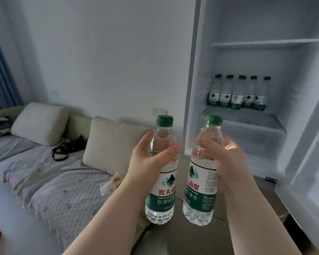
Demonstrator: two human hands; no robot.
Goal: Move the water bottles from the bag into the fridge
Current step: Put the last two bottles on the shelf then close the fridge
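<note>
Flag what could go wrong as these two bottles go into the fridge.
1. A row of five bottles stands packed at the back of the shelf; sliding a new one in could topple them.
2. The left hand holds the left bottle and the right hand the right bottle, so neither is free to steady the row.

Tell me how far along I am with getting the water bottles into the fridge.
Five bottles already stand in a row on a shelf of the open fridge. The left grip holds one bottle and the right grip a second bottle, both upright before the fridge, not yet inside. Those two remain; whether more wait elsewhere does not show.
</note>
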